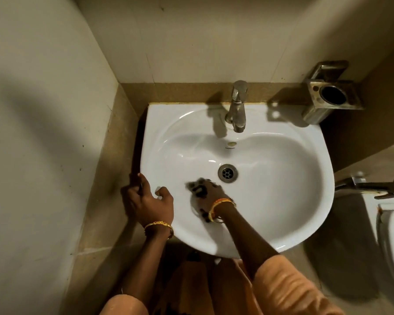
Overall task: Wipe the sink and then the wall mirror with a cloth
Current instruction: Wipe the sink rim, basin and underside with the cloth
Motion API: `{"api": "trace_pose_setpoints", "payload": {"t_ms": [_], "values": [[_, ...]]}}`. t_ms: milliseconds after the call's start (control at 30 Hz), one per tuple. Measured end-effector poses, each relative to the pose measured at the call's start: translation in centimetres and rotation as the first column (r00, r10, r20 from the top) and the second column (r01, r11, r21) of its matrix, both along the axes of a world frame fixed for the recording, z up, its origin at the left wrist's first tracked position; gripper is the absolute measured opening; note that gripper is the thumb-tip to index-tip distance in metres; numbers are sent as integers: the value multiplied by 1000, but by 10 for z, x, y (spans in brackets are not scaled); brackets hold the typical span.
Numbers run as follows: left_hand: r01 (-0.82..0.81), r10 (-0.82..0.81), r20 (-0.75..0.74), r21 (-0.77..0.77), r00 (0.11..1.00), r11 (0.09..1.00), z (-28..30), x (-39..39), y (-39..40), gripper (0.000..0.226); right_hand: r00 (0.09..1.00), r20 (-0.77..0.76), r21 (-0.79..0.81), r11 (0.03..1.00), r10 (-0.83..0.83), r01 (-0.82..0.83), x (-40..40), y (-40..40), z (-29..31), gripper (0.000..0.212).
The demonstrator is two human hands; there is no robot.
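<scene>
Nearest the camera, two forearms in orange sleeves reach forward over the front rim of a white sink [305, 214]. The left hand [147, 201] rests on the sink's left edge, fingers curled over the rim and closed on it, a gold bangle at the wrist. The right hand [210, 196] is down inside the basin, palm down, pressed onto a dark cloth [197, 187] that shows past the fingertips; the hand is blurred, so it seems to be clutching the cloth, though the fingers' curl is hard to make out. Orange and yellow bangles sit on that wrist. The cloth lies on the basin floor just left of and in front of the drain [228, 173], near but apart from it. Further back, a metal tap [237, 105] stands on the rear ledge, spout over the basin. On the wall to the right hangs a metal holder [331, 95], its round cup dark inside.
</scene>
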State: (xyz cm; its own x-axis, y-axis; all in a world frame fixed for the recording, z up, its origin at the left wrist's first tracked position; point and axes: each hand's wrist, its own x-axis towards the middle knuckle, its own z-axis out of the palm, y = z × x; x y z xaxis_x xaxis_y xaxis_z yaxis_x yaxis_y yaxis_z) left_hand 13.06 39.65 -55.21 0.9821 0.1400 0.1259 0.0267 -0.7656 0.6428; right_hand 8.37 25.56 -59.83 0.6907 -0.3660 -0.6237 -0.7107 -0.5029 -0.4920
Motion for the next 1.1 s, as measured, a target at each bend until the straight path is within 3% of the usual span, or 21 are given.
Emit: {"api": "trace_pose_setpoints", "payload": {"t_ms": [67,167,333,400,533,700,833,933,1000,1100], "values": [[5,-5,7,-3,1000,1000,-1,0,0,66,996,84,37,999,-39,36,26,4,3,48],[4,-4,13,-13,1000,1000,-2,1,1,65,981,157,-58,990,-115,125,49,-22,-4,51],[7,-7,11,-10,1000,1000,-3,2,2,65,993,52,-452,884,-108,119,19,-79,-7,52],[1,-1,2,-18,1000,1000,-3,2,2,65,990,17,-497,858,-140,130,2,-95,-5,52],[-17,17,-11,-37,1000,999,3,0,1,60,991,-92,-421,905,-102,54,-18,-86,-3,54],[-10,10,-3,-31,1000,999,5,-3,0,57,995,87,-224,972,-54,72,1,-38,-17,53],[-1,1,13,-22,1000,1000,2,-1,2,57,921,281,-180,928,-269,326,23,-45,-18,52],[8,-8,30,-4,1000,1000,2,-1,3,58,863,255,-177,856,-437,486,28,-45,-16,51],[3,-3,33,0,999,1000,2,-1,2,57,900,206,-153,896,-384,418,31,-39,-16,54],[0,0,40,-6,999,1000,0,-2,1,56,936,240,36,966,-258,257,36,-16,-2,58]]}}
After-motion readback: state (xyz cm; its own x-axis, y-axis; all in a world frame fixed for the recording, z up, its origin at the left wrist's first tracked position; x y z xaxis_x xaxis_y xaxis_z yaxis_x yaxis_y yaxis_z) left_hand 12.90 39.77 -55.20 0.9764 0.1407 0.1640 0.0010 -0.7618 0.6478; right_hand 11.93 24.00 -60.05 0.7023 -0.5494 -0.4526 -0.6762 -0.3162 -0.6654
